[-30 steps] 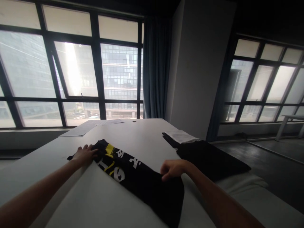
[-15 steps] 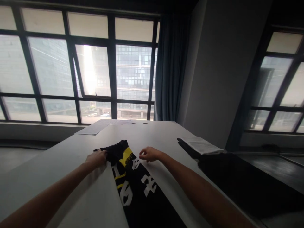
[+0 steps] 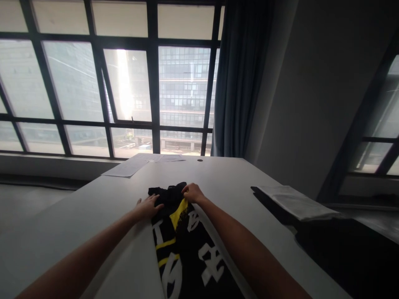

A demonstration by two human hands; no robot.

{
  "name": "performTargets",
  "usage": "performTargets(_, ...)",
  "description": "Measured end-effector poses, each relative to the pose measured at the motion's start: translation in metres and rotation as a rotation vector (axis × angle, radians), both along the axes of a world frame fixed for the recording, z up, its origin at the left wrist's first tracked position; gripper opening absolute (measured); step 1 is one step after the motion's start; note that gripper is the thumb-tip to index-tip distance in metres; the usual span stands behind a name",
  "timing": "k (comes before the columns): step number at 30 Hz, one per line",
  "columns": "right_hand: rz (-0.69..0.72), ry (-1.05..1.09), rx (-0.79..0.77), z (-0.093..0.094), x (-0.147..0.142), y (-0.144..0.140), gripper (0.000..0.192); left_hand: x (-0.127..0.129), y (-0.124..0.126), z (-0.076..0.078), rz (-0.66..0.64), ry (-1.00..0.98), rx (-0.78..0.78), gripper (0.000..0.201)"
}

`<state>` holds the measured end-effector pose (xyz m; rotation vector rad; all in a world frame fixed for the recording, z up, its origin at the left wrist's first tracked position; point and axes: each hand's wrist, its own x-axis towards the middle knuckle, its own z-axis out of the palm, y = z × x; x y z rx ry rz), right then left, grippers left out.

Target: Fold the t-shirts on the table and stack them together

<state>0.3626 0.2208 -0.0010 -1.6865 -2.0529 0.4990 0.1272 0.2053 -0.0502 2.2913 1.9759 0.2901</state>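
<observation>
A black printed garment with yellow patches and large white lettering lies lengthwise on the white table. It makes a narrow strip, and its near end runs out of view at the bottom. Its far end is bunched. My left hand rests on the far left edge, fingers spread over the black cloth. At the far right corner, beside the yellow patch, the fingers of my right hand are pinched on the fabric. Whether the garment is a shirt or something else, I cannot tell.
Papers lie at the table's far left, and a round cable hole sits near the far edge. To the right are a folded white cloth and dark cloth. Windows and a blue curtain stand beyond.
My right hand has moved onto the garment's far right corner and closed on it. My left hand has spread flatter over the left edge. The head view has shifted slightly.
</observation>
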Motion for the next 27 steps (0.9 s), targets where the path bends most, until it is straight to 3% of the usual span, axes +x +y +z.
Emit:
performTargets(4,-0.226,-0.041,0.100,-0.005,0.039,0.006,0.035,0.034,0.020,0.016,0.079,0.032,0.043,0.057)
performTargets(7,-0.323,-0.083,0.095,-0.006,0.062,-0.002,0.039,0.070,0.018,0.031,0.091,0.033,0.109,0.051)
performTargets(10,-0.285,-0.161,0.099,-0.003,0.070,-0.020,0.051,0.099,-0.001,0.034,0.001,0.018,0.117,0.049)
performTargets(12,-0.167,-0.214,0.080,-0.002,0.066,-0.035,0.059,0.110,-0.019,0.026,-0.055,0.019,0.085,0.055)
performTargets(16,0.030,-0.330,-0.156,-0.013,0.052,-0.056,0.072,0.108,-0.046,0.000,-0.122,0.073,-0.017,0.071)
performTargets(19,0.043,-0.371,-0.199,-0.025,0.050,-0.051,0.073,0.098,-0.039,-0.007,-0.165,0.112,-0.040,0.073)
performTargets(24,-0.016,-0.367,-0.016,-0.031,0.053,-0.034,0.063,0.094,-0.013,0.009,-0.222,0.140,0.001,0.061)
performTargets(27,0.000,-0.431,0.205,-0.025,0.052,-0.049,0.054,0.096,-0.023,0.019,-0.220,0.132,0.072,0.054)
